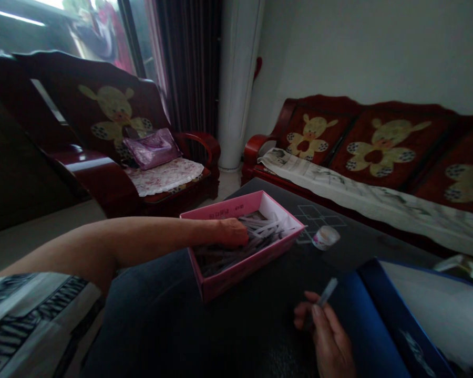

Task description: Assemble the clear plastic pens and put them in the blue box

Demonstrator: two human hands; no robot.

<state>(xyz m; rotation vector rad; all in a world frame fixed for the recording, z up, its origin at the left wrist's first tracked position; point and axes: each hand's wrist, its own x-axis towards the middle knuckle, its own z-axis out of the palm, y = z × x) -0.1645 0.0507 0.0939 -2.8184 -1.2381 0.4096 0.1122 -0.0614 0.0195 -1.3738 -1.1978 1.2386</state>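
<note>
My left hand (232, 233) reaches into an open pink box (236, 273). Its fingers look curled and closed among many slim, pale translucent sticks (266, 229), and their tips are hidden, so what they grip does not show. Lower right, above the dark table, my right hand (329, 333) pinches a short translucent tube-like piece (328, 291) between thumb and fingers. The piece points up and to the right; its lower end is covered by the hand. Its exact kind cannot be made out.
A small round tub (326, 238) stands right of the pink box on the dark table (256, 325). At the right edge is an open blue box (402, 325) with a pale inside. Beyond are a wooden armchair with a purple bag (153, 148) and a long wooden sofa (362, 147).
</note>
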